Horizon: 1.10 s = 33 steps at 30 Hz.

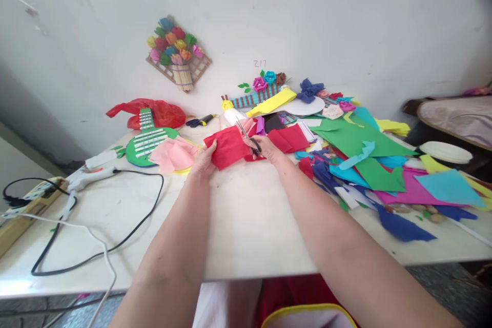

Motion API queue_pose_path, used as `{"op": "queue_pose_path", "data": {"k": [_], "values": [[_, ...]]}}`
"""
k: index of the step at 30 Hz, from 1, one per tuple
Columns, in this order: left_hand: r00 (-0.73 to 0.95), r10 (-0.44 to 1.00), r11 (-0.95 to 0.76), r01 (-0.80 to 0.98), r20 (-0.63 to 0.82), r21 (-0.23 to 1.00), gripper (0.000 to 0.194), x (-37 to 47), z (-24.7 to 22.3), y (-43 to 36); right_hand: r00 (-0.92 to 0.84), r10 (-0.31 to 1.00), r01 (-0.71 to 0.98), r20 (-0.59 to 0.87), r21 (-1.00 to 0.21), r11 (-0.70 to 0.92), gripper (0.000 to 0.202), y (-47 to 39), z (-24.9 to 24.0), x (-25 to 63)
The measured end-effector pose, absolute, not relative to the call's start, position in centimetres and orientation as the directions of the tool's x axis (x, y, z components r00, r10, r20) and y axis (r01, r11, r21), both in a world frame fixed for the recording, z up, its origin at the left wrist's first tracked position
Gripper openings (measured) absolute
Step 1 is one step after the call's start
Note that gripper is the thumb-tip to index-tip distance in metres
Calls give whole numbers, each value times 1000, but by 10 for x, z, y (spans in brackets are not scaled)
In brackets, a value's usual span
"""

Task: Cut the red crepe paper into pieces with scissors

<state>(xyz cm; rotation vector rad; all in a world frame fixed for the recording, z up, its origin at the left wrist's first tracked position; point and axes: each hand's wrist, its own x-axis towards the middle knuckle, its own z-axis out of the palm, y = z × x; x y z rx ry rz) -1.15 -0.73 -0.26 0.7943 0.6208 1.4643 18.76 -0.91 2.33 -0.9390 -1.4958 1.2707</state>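
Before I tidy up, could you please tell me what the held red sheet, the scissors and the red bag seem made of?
Sheet: probably crepe paper or thin fabric; matte, softly creased.
Scissors: likely metal blades, smooth grey; dark handles, perhaps plastic.
Bag: probably thin plastic; translucent, crinkled, slightly glossy.

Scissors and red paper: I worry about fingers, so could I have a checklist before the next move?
1. Scissors gripped by the right hand: ok.
2. Red paper held by the left hand: ok.
3. Left hand apart from the scissors: ok.
4. Scissors biting into the red paper: cannot tell, too small.
5. Glue gun away from both hands: ok.
6. Table free of paper scraps at right: not ok.
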Motion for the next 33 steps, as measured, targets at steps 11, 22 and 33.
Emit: {"op": "queue_pose_path", "data": {"k": [11, 22, 33], "values": [[87, 994, -9, -559, 69, 829, 20, -12, -2, -10, -109, 981, -48, 161, -986, 157, 33, -2, 20, 186], [81, 997, 28, -514, 16, 857, 14, -12, -3, -9, -21, 984, -174, 176, -970, 170, 34, 5, 18, 188], [109, 994, 50, -497, 4, 867, 14, -14, -6, -7, 5, 979, -146, 205, -968, 204, 25, 1, 25, 181]]}}
